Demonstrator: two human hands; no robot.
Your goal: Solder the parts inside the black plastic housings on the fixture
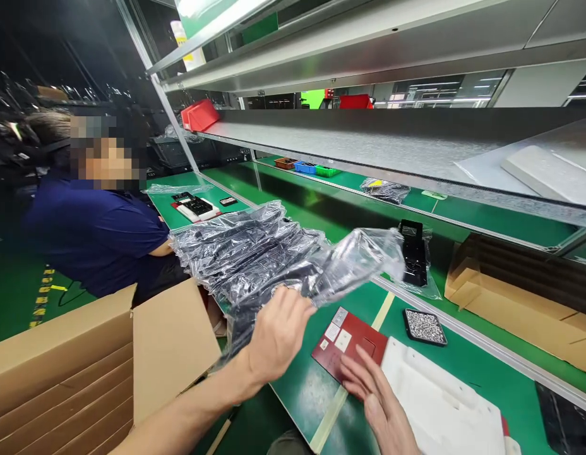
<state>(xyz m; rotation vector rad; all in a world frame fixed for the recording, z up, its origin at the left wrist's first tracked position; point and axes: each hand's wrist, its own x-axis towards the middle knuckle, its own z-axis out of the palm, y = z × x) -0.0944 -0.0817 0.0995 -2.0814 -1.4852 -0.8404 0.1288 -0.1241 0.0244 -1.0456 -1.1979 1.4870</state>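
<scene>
Fingers closed, my left hand [280, 328] grips a clear plastic bag [357, 262] with something dark inside, beside a row of similar bagged dark parts [245, 249]. My right hand [381, 401] is open, fingers stretched out over the edge of a red plate [352, 344] that carries several pale labels. Whether its fingertips touch the plate I cannot tell. Close to that hand lies a white moulded fixture [439, 398], overlapping the red plate's side. A small black tray [424, 327] full of tiny silvery pieces rests behind the fixture.
An open cardboard box [174, 344] stands at left, near a seated person in a dark blue shirt [98, 234]. Metal shelves [345, 136] overhang the green bench [305, 395]. A black bracket [415, 256] on plastic and another carton [520, 316] sit along the back.
</scene>
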